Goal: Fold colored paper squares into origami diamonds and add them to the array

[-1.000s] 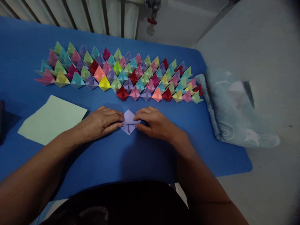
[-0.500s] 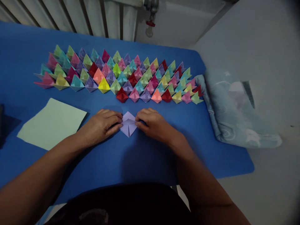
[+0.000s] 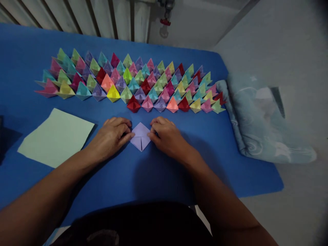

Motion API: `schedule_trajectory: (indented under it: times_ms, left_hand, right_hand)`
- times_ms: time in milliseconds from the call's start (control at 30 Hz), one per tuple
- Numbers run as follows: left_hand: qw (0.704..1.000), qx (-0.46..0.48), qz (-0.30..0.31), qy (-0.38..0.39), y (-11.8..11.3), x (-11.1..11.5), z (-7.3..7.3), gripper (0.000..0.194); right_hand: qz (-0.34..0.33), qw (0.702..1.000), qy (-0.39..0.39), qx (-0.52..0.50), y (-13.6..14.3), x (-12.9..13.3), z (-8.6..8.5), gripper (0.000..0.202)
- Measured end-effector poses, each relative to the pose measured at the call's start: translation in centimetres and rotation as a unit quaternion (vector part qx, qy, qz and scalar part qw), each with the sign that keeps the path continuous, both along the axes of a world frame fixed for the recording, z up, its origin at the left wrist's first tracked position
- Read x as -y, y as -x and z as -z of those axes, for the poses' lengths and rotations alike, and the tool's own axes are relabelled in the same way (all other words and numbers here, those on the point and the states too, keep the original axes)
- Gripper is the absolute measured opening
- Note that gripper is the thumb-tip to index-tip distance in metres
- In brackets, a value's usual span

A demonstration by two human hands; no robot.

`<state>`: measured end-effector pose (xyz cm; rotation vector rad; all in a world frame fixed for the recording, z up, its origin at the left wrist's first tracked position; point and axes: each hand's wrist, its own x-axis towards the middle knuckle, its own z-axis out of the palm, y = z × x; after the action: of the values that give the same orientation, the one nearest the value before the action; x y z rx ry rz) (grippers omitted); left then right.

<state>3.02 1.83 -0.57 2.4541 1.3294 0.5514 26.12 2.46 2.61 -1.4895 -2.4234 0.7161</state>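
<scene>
A small lilac piece of folded paper lies on the blue table in a diamond shape, a slit running down its lower half. My left hand pinches its left corner, with the thumb on the paper's edge and the fingers curled. At the opposite corner my right hand grips with thumb and bent forefinger. Just beyond both hands stand rows of folded paper boats in many colours. To the left of my left hand rests a pale green sheet of paper.
The blue table ends at rounded right corners. A folded grey-blue blanket lies over its right edge by the wall. Behind the table are a white radiator and a valve with a red handle. A dark object sits at the far left edge.
The upper part of the lilac paper, raised and partly open before, now looks flatter. My fingers have shifted slightly at its corners, and the view has moved a little.
</scene>
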Motion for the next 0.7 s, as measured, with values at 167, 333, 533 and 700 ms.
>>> schedule_trajectory:
  times_ms: [167,333,533,700]
  left_hand:
    - [1.0,-0.008,-0.016,0.01,-0.2,0.0,-0.2,0.027]
    - [1.0,-0.007,-0.013,0.017,-0.1,-0.1,-0.1,0.026]
    - [1.0,-0.006,0.005,0.01,0.3,-0.3,0.1,0.023]
    - [0.997,-0.049,0.053,-0.039,0.6,-0.2,0.1,0.035]
  right_hand:
    - [0.017,1.0,0.013,0.005,0.3,0.0,-0.1,0.017]
    - [0.028,0.999,0.018,0.006,0.4,-0.1,-0.2,0.016]
    - [0.021,0.999,-0.011,-0.029,-0.1,-0.4,0.5,0.018]
    - [0.0,0.998,-0.019,-0.053,-0.7,-0.9,0.9,0.018]
